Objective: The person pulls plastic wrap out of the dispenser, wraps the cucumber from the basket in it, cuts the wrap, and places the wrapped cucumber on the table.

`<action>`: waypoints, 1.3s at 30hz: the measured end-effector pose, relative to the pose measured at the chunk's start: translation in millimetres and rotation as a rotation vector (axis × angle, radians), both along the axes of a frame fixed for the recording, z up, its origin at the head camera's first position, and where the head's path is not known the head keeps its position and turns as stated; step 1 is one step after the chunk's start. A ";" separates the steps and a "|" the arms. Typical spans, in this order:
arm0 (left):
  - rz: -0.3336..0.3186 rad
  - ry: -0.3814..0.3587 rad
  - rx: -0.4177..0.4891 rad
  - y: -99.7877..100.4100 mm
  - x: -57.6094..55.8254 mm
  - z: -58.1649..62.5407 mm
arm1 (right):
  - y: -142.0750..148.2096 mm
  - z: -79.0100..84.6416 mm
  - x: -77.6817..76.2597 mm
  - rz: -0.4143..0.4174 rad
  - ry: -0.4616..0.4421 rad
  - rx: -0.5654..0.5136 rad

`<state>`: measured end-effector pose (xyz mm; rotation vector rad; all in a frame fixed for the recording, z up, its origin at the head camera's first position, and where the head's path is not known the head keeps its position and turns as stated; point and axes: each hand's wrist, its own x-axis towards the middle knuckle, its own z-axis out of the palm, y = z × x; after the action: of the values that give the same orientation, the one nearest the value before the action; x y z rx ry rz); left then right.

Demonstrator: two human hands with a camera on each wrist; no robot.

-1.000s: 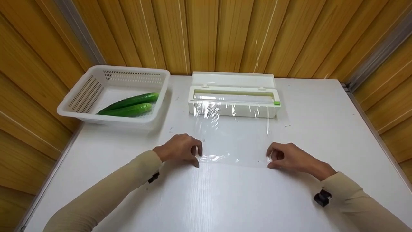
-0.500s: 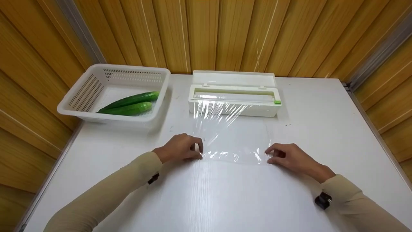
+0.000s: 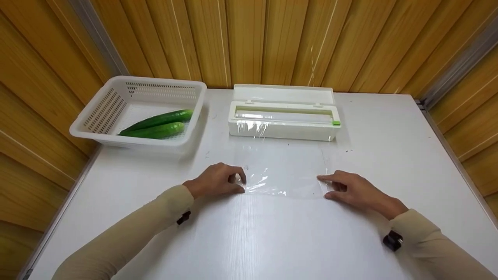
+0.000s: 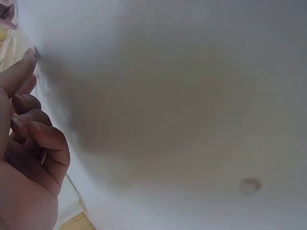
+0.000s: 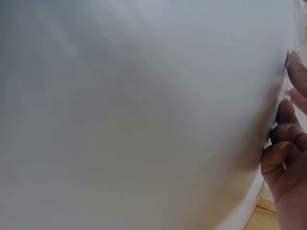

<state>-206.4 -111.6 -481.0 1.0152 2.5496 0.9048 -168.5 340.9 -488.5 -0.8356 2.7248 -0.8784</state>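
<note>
A sheet of clear plastic wrap (image 3: pixel 284 175) is pulled forward over the white table from a white dispenser box (image 3: pixel 284 130). At the sheet's near left corner, my left hand (image 3: pixel 218 179) holds the wrap between its bent index finger and thumb, the tips close together. On the opposite corner, my right hand (image 3: pixel 350 188) touches the wrap with its index finger stretched out and its thumb apart at the edge. The left wrist view has the left hand (image 4: pixel 33 139) with its other fingers curled. In the right wrist view, the right hand (image 5: pixel 288 139) stands at the frame's edge.
The dispenser's lid (image 3: pixel 284 94) is raised at the back, and a green slider (image 3: pixel 336 123) sits at its right end. To the left, a white basket (image 3: pixel 78 126) holds two cucumbers (image 3: pixel 155 124). Wooden panels (image 3: pixel 280 42) enclose the white table (image 3: pixel 288 241).
The right index finger has straightened and moved inward over the wrap, away from the thumb. The left fingertips have drawn closer together. Creases in the sheet have shifted and lessened near the dispenser.
</note>
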 end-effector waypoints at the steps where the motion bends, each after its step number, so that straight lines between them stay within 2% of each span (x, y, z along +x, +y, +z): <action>1: -0.001 -0.003 0.006 -0.4 -0.1 -0.2 | -0.3 0.6 -0.5 0.002 -0.010 0.013; 10: -0.029 0.013 0.012 -1.9 -1.7 0.2 | -0.4 1.5 -0.5 0.009 -0.021 0.032; 14: -0.019 0.049 0.037 -4.1 -7.2 10.2 | 0.8 1.1 0.4 0.009 -0.011 0.032; 17: 0.009 0.112 0.083 -9.3 -15.7 25.3 | 1.5 0.7 0.3 0.006 -0.011 0.029; 25: 0.144 0.305 0.225 -40.0 -37.0 72.9 | 0.8 0.2 -0.4 0.005 -0.019 0.040; 30: 0.221 0.393 0.267 -61.0 -47.6 93.5 | 1.0 0.3 -1.2 0.009 -0.013 0.036; 34: 0.296 0.408 0.246 -78.5 -56.5 100.6 | 0.9 0.1 -2.0 0.018 -0.001 0.022; 39: 0.404 0.353 0.173 -102.8 -65.4 103.5 | 0.4 0.3 -2.3 0.025 0.004 0.014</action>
<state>-271.7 -214.4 -377.5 0.7691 3.0929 1.1526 -170.8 341.4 -488.2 -0.8677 2.7144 -0.8520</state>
